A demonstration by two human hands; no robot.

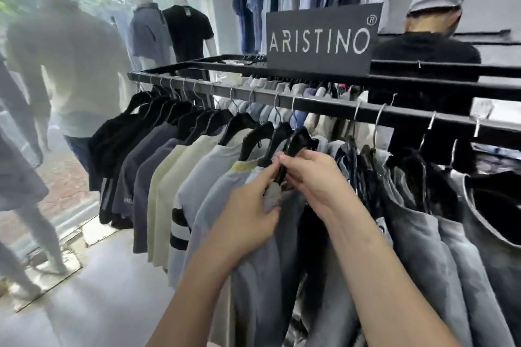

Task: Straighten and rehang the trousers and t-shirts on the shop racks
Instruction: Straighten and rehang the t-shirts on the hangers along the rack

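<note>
Both hands meeting at 1 grey t-shirt [262, 248] mid-rail [324, 104]: left hand [248, 214] fingers pinching its neck, right hand [313, 177] fingers clamping the black hanger [298, 141] just above, running front-to-back.

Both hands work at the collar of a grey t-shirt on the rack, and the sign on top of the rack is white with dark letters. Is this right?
Not quite. In the head view the sign is dark with white letters. Both hands, left and right, do work at the grey t-shirt collar on the rack.
</note>
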